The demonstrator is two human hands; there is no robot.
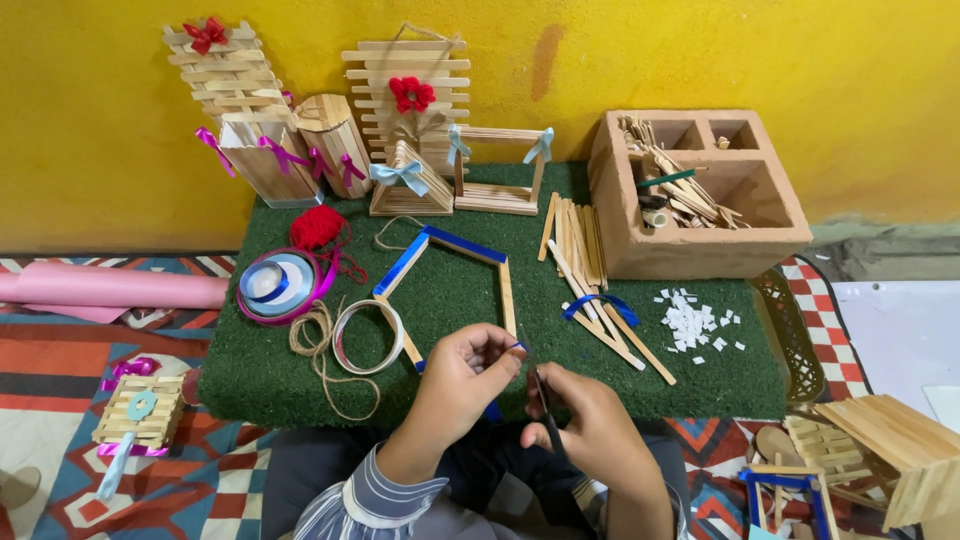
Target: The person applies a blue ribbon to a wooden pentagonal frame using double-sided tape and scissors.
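Head view: left hand [470,372] pinches a bit of blue ribbon [516,347] between thumb and fingertips, at the near edge of the green turf mat [700,385]. Right hand [590,425] clenched round black scissors [545,410], blades just beside the ribbon. Directly behind the hands: blue-edged craft-stick frame [455,275], partly hidden by the left hand. Tape roll [368,337] and twine [325,365] to the left, loose sticks [600,300] and white paper bits [693,325] to the right, clay organiser box [700,195] further back.
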